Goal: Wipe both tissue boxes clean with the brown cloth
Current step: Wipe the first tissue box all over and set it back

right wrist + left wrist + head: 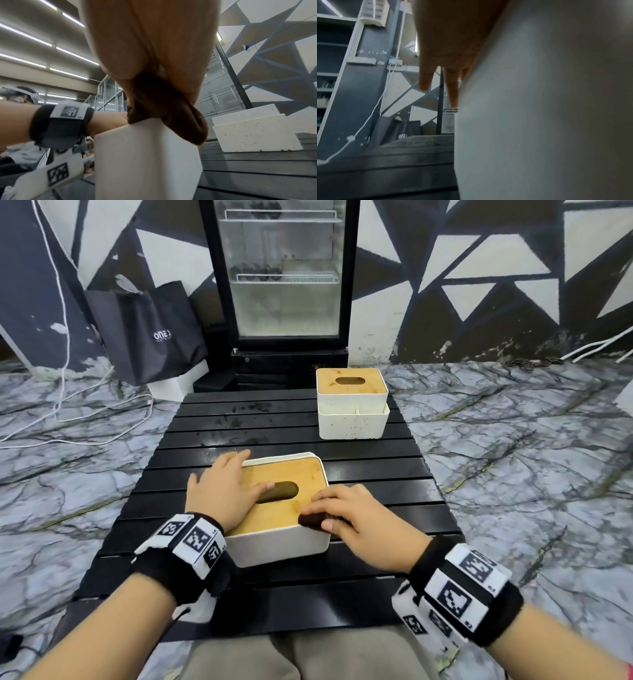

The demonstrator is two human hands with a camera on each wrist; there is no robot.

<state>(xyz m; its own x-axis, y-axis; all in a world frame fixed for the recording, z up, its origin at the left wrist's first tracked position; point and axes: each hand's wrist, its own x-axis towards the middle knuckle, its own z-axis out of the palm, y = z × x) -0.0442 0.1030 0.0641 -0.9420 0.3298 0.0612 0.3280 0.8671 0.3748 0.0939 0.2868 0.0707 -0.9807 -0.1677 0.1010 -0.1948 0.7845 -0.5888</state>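
Observation:
A white tissue box with a wooden lid (284, 508) sits near me on the black slatted table (212, 436). My left hand (222, 487) lies flat on the lid's left side, fingers straight, thumb at the oval slot. My right hand (346, 518) grips the bunched brown cloth (313, 521) at the lid's near right corner; in the right wrist view the cloth (164, 108) drapes over the box's corner (145, 155). The second tissue box (351, 405), speckled with brown spots, stands at the table's far right (254, 129). In the left wrist view the near box's white wall (539, 108) fills the right.
A glass-door fridge (281, 285) stands behind the table, with a dark paper bag (147, 333) to its left and white cables (61, 392) on the marble floor. Dried stains mark the table's far slats (246, 409). My knees lie under the near edge.

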